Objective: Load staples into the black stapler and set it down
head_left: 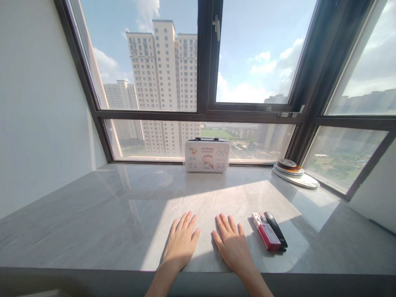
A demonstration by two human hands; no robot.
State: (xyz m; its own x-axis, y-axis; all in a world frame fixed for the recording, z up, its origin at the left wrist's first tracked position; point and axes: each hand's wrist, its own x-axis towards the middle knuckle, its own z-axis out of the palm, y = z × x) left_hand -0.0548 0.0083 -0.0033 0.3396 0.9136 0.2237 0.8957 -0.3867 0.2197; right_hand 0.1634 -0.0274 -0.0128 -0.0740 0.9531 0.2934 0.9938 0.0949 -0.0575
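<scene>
Head view, hands (182, 243) flat on marble sill (102, 222)

Bare left hand (180, 244), bare right hand (234, 244), slender fingers (186, 220), uncovered wrists (172, 265), uncovered forearms (255, 284)

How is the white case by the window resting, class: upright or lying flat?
Upright. The white case stands on its narrow edge, with its black handle on top and its printed face towards the viewer.

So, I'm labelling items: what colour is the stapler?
The stapler is black, best seen in the head view.
</scene>
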